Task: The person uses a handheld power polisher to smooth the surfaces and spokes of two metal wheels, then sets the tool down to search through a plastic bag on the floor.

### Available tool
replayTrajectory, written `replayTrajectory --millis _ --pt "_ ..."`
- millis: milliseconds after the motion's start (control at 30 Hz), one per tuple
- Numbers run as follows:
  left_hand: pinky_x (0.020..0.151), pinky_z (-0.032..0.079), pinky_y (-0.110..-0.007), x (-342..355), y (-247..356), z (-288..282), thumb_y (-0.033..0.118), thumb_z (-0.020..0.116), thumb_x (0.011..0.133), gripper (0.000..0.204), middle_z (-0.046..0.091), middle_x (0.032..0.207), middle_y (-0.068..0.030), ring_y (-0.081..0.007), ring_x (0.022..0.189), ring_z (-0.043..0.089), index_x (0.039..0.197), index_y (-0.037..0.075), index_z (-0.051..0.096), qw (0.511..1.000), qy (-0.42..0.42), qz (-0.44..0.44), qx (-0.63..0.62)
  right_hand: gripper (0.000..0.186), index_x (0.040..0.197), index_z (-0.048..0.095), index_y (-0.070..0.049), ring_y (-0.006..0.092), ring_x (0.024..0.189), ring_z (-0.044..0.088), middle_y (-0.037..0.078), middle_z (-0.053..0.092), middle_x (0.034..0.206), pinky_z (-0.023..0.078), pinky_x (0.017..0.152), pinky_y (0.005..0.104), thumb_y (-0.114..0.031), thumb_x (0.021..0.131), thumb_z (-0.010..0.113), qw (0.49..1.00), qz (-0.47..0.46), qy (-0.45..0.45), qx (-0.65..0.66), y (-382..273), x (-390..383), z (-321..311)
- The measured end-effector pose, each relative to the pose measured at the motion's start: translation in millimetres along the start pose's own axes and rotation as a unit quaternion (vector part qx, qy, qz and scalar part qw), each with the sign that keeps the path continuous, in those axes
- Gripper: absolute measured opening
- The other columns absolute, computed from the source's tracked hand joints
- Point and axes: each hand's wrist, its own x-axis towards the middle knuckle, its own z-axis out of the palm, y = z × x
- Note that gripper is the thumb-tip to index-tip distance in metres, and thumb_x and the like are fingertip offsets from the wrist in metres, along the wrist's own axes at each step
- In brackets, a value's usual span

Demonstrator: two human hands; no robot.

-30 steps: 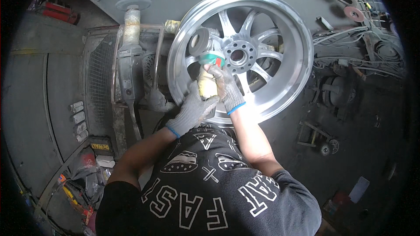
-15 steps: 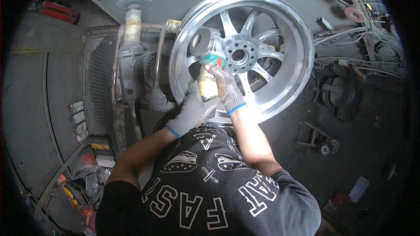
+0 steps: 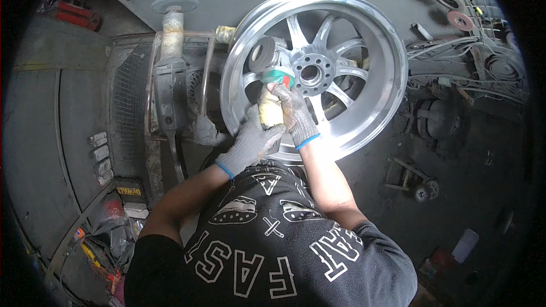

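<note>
A bare silver alloy wheel rim (image 3: 392,79) with several spokes stands in front of me, its open inner side facing me. In both gloved hands I hold an angle grinder (image 3: 272,111) with a yellow-wrapped body, a green collar and a round grey disc at its head. My left hand (image 3: 250,142) wraps round the rear of the body. Higher up, just below the collar, my right hand (image 3: 296,115) grips it. The grinder's head is over the left part of the rim; whether the disc touches the metal I cannot tell.
To the left, a large grey polisher (image 3: 169,91) with a round pad rests on a metal frame (image 3: 209,68). Cables (image 3: 449,51) run along the right. A small wheeled stand (image 3: 412,179) is on the dark floor. Bags and boxes (image 3: 116,216) lie at lower left.
The grinder's disc has shifted very slightly to the right. Both hands keep the same hold, and the rim stays nearly in place.
</note>
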Motion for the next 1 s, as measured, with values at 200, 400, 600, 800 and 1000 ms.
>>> replayTrajectory --millis 200,400,600,800,1000 --pt "0.091 0.051 -0.033 -5 30 -4 0.014 0.076 0.087 0.062 0.057 0.119 -0.0111 -0.0169 0.107 0.058 0.134 -0.003 0.039 0.999 -0.022 -0.009 -0.022 0.024 0.102 0.062 -0.007 0.0136 0.069 0.065 0.003 0.065 0.086 0.055 0.061 0.0298 -0.017 0.087 0.077 1.000 -0.003 0.026 -0.003 -10 -7 2" --pt "0.090 0.051 -0.033 -2 27 -9 0.013 0.075 0.088 0.057 0.058 0.117 -0.0109 -0.0164 0.105 0.059 0.131 -0.003 0.041 0.997 -0.045 -0.011 -0.065 0.029 0.105 0.061 -0.006 0.0154 0.072 0.067 0.004 0.065 0.088 0.057 0.063 0.0310 -0.019 0.086 0.079 0.998 -0.017 0.058 0.007 -15 -11 14" --pt "0.090 0.051 -0.032 1 14 -5 0.013 0.076 0.086 0.060 0.058 0.116 -0.0107 -0.0163 0.104 0.059 0.132 -0.003 0.041 1.000 -0.006 0.010 -0.001 0.030 0.107 0.060 -0.007 0.0148 0.072 0.067 0.003 0.065 0.088 0.058 0.062 0.0311 -0.018 0.086 0.079 1.000 0.002 0.016 0.025 -8 -1 6" --pt "0.089 0.052 -0.032 4 13 -4 0.015 0.078 0.084 0.063 0.059 0.116 -0.0111 -0.0172 0.104 0.060 0.132 -0.003 0.041 0.999 0.003 -0.018 0.042 0.028 0.103 0.060 -0.008 0.0145 0.071 0.066 0.003 0.064 0.087 0.058 0.062 0.0313 -0.019 0.085 0.079 1.000 -0.012 0.011 0.025 -4 2 4" --pt "0.088 0.052 -0.033 2 21 -7 0.014 0.077 0.085 0.062 0.059 0.115 -0.0114 -0.0169 0.103 0.060 0.132 -0.003 0.041 1.000 -0.022 0.010 -0.001 0.031 0.104 0.061 -0.007 0.0151 0.070 0.066 0.003 0.064 0.087 0.057 0.063 0.0310 -0.021 0.084 0.080 0.998 -0.019 0.052 -0.004 -11 -5 6"
